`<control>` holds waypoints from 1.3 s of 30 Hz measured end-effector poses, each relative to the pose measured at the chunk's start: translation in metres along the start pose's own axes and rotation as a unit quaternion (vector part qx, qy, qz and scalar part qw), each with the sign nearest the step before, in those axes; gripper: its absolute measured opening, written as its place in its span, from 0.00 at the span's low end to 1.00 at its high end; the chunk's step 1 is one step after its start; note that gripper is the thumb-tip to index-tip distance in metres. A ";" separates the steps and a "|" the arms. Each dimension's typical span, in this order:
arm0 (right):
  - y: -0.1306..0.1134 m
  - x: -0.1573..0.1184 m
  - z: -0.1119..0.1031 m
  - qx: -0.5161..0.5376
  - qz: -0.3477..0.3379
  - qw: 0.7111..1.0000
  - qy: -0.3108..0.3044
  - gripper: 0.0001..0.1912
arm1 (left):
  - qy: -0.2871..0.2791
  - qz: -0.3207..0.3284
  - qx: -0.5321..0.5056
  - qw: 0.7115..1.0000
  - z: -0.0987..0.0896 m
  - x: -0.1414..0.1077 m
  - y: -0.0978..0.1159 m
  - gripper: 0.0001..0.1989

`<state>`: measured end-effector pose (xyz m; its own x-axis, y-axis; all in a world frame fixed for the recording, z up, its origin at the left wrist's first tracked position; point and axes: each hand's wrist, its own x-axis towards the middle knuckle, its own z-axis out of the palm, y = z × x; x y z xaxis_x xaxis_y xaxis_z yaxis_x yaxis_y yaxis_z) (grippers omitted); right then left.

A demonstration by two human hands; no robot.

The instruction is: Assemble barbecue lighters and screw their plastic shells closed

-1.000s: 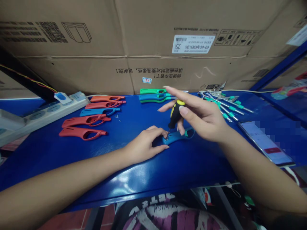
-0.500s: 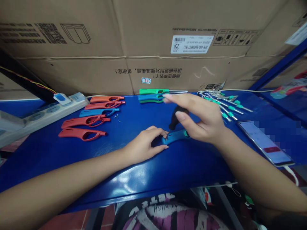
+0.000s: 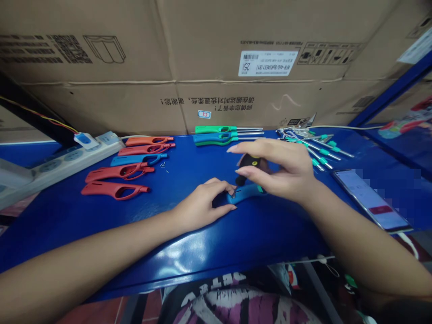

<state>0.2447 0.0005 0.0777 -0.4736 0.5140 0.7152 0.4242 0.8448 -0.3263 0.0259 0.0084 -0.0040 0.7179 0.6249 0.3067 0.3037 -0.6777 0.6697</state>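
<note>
A blue lighter body (image 3: 243, 193) lies on the blue table, its left end pinched between the fingers and thumb of my left hand (image 3: 205, 201). A black screwdriver (image 3: 249, 167) stands tilted over that left end, its tip hidden near my left fingertips. My right hand (image 3: 281, 168) is around the screwdriver handle, with thumb and forefinger curved and their tips apart. The palm and other fingers partly hide the handle. A green piece (image 3: 260, 189) shows at the lighter body's right end, under my right hand.
Red, orange and blue lighter shells (image 3: 116, 189) lie at the left beside a power strip (image 3: 64, 162) and small screws (image 3: 163, 165). Green and blue lighters (image 3: 216, 138) lie at the back, metal rods (image 3: 322, 150) to their right. A phone (image 3: 371, 200) rests at the right. Cardboard (image 3: 209, 54) stands behind.
My right thumb has moved left and down off the handle, and more of its yellow-marked top shows. My left hand and the lighter body have stayed in place.
</note>
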 end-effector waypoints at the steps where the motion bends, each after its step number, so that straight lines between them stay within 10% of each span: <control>1: 0.000 0.000 0.000 -0.021 -0.015 1.000 0.012 0.15 | 0.000 -0.001 0.000 1.000 0.000 0.000 0.000 0.10; 39: 0.001 0.001 -0.002 -0.076 -0.035 0.996 0.013 0.18 | -0.002 -0.009 -0.005 1.000 -0.001 0.001 0.003 0.09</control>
<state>0.2460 0.0021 0.0791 -0.4877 0.4486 0.7490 0.5035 0.8454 -0.1784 0.0267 0.0069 -0.0011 0.7145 0.6360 0.2913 0.3107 -0.6617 0.6824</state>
